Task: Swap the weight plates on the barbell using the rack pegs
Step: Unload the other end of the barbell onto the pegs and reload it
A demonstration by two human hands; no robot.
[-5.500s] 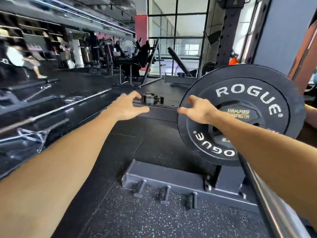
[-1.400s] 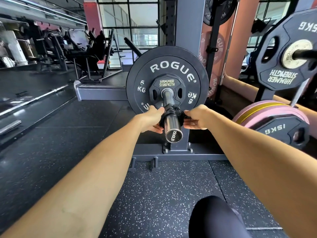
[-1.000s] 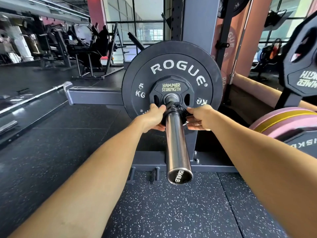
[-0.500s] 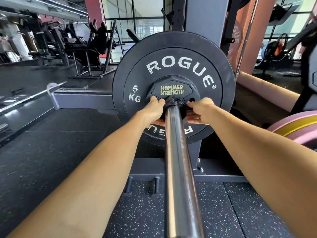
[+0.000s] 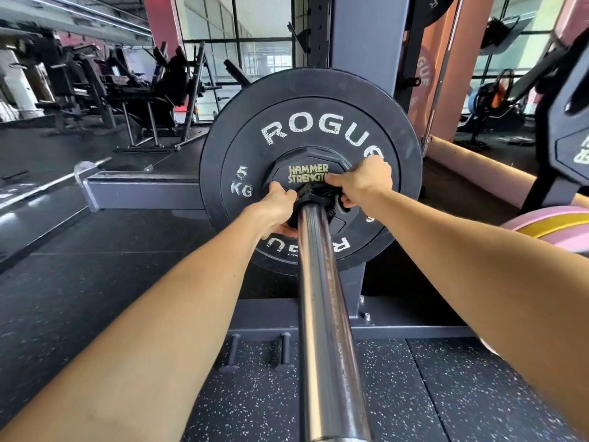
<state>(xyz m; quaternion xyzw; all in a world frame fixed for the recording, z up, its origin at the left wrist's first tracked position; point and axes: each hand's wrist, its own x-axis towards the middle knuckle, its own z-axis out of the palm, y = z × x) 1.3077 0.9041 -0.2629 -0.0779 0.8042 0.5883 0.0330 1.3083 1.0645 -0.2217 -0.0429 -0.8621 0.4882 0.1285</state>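
Observation:
A chrome barbell sleeve (image 5: pixel 322 307) runs from the bottom edge up to two plates. The large black 5 kg Rogue plate (image 5: pixel 245 135) sits behind a small black Hammer Strength plate (image 5: pixel 307 169). A black collar (image 5: pixel 320 199) is pressed against the small plate on the sleeve. My left hand (image 5: pixel 275 212) grips the collar's left side. My right hand (image 5: pixel 363 183) grips its upper right side, fingers curled over the clamp. Most of the collar is hidden by both hands.
The grey rack upright (image 5: pixel 363 43) stands behind the plates, with its base beam (image 5: pixel 255 314) and short pegs (image 5: pixel 234 352) on the speckled rubber floor. Pink and yellow plates (image 5: pixel 554 228) lie at right; a black plate (image 5: pixel 573 135) hangs on a peg above.
The collar has slid along the sleeve from near its end up against the small plate, both hands moving with it. My right hand has shifted higher on the collar. The view has moved closer.

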